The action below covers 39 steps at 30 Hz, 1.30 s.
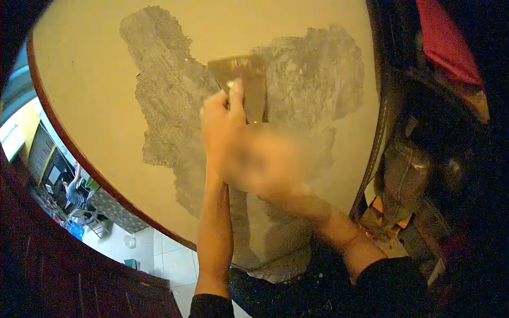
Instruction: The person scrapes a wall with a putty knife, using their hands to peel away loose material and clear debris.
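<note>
Both my hands hold a metal scraper (245,79) against a cream painted wall (95,90). My left hand (221,119) presses its fingers onto the back of the blade. My right hand (265,159) sits just below it, gripping the handle; that area is blurred. The blade lies flat on a large grey patch (169,90) where paint is gone and bare plaster shows.
A dark red trim (79,159) borders the wall on the left. Far below at left lie a white tiled floor (169,259) and a person (74,191) by a desk. Dark bags and red cloth (445,42) hang at right.
</note>
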Each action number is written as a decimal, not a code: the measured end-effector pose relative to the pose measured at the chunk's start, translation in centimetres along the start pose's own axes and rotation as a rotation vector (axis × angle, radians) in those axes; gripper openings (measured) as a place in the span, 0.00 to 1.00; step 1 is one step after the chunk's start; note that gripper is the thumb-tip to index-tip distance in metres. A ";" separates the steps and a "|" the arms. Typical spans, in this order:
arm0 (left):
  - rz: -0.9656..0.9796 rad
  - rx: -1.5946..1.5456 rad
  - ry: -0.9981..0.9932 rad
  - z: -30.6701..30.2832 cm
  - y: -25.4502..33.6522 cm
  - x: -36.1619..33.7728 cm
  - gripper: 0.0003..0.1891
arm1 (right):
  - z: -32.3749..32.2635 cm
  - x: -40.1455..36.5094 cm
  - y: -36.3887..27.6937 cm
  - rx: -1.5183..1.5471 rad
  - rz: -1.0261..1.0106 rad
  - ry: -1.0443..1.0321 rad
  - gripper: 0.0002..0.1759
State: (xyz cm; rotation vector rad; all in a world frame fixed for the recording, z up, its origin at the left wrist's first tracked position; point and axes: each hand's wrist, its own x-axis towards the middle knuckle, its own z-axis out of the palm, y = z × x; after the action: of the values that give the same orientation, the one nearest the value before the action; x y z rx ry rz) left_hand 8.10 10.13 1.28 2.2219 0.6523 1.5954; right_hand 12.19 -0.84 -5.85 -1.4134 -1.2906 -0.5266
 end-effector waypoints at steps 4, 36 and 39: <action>-0.057 -0.198 -0.025 0.6 1.7 0.8 0.29 | -1.5 1.0 -0.6 0.014 0.011 -0.017 0.11; -0.079 -0.203 0.037 4.4 1.0 -2.6 0.28 | -2.8 -1.9 2.4 -0.028 -0.023 -0.038 0.10; -0.108 -0.259 -0.031 3.7 1.9 -1.5 0.28 | -3.7 -1.1 1.8 -0.030 0.008 -0.068 0.10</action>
State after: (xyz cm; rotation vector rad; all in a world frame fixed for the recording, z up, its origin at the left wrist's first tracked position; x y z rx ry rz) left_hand 11.57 7.69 -0.10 1.9857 0.5146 1.4967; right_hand 14.71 -4.26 -6.36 -1.4718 -1.3358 -0.4986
